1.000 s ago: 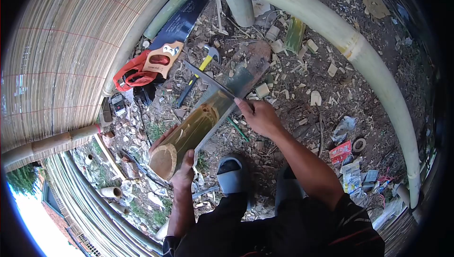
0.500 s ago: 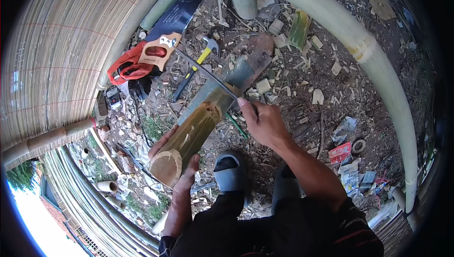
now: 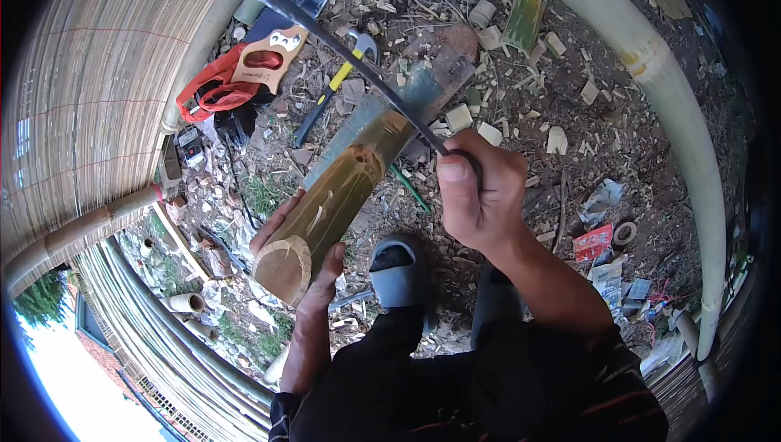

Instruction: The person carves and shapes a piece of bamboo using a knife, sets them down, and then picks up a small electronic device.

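My left hand cups a thick greenish-brown bamboo piece from beneath, fingers on one side and thumb on the other. The bamboo slants away from me, its pale sawn end toward me and a dark knot partway along. My right hand is closed in a fist around the near end of a long, narrow, dark metal blade, apparently seen edge-on; its handle is hidden in the fist. In view, the blade crosses over the bamboo's far end; I cannot tell whether they touch. A worn bluish board lies beneath the bamboo.
A hammer and a wooden-handled saw beside a red cloth bag lie at upper left. Wood chips litter the soil. A long bamboo pole curves along the right, and a reed screen stands left.
My right hand has come up closer to the camera and slightly right, lifting the blade, which now looks larger. My left hand and the bamboo have barely shifted.
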`<state>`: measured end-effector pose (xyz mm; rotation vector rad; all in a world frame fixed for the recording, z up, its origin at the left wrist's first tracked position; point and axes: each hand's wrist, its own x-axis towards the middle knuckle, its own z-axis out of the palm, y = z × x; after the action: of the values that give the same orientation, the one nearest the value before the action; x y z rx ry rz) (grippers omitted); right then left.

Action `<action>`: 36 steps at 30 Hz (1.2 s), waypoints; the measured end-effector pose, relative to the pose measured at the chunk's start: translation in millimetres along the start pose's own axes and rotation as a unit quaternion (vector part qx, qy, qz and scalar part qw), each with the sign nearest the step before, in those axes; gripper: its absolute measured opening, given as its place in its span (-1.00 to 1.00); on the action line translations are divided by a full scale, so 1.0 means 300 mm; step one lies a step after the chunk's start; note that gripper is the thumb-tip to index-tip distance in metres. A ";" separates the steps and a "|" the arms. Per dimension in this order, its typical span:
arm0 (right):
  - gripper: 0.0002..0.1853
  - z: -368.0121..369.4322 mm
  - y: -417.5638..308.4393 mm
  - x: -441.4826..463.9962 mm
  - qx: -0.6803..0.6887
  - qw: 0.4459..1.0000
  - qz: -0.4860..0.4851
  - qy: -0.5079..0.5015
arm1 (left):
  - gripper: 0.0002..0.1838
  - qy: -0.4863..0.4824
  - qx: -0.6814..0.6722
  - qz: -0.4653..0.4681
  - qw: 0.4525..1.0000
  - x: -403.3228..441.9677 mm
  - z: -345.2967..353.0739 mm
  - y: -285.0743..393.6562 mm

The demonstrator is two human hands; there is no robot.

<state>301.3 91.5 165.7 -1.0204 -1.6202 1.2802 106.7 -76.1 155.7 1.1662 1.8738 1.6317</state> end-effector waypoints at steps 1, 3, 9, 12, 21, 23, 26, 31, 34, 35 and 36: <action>-0.41 0.026 0.104 -0.022 -0.002 1.000 -0.002 0.000 | -0.05 -0.005 0.002 0.019 1.000 0.004 0.002 -0.016; -0.46 0.093 0.291 -0.064 -0.136 0.977 0.131 -0.099 | -0.05 -0.022 0.018 0.034 0.999 -0.003 -0.003 -0.029; -0.37 0.011 0.086 0.020 -0.223 0.962 0.095 -0.126 | -0.06 0.008 -0.007 0.026 1.000 0.038 0.041 -0.024; -0.41 -0.009 0.030 0.010 0.009 0.991 -0.130 -0.001 | -0.03 -0.016 0.017 0.017 1.000 -0.001 -0.004 -0.020; -0.38 0.006 0.077 0.004 -0.107 0.978 0.142 -0.107 | -0.03 0.023 0.003 -0.002 1.000 0.034 0.030 -0.027; -0.37 -0.038 -0.037 0.015 0.045 0.996 -0.021 -0.077 | -0.03 0.021 0.016 -0.013 1.000 0.004 0.006 0.001; -0.35 0.056 0.359 -0.097 -0.077 0.992 0.051 -0.087 | -0.04 -0.013 0.014 0.027 0.999 0.001 -0.014 -0.035; -0.34 0.036 0.187 -0.006 -0.122 0.955 0.220 -0.157 | -0.03 0.007 -0.014 0.004 1.000 -0.005 -0.009 -0.026; -0.34 0.003 0.082 -0.036 0.031 0.990 0.089 -0.101 | -0.03 0.003 -0.006 -0.015 1.000 -0.040 -0.034 -0.023; -0.37 -0.007 0.077 -0.005 0.092 0.993 -0.027 -0.071 | -0.03 0.019 -0.011 -0.008 1.000 -0.014 -0.021 -0.030; -0.31 0.033 0.166 -0.039 0.070 0.996 -0.005 -0.056 | -0.03 0.009 -0.022 -0.002 1.000 -0.014 -0.021 -0.037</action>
<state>301.3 85.0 113.8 -0.8671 -1.5927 1.4451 100.7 -83.1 145.8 1.1330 1.8410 1.6786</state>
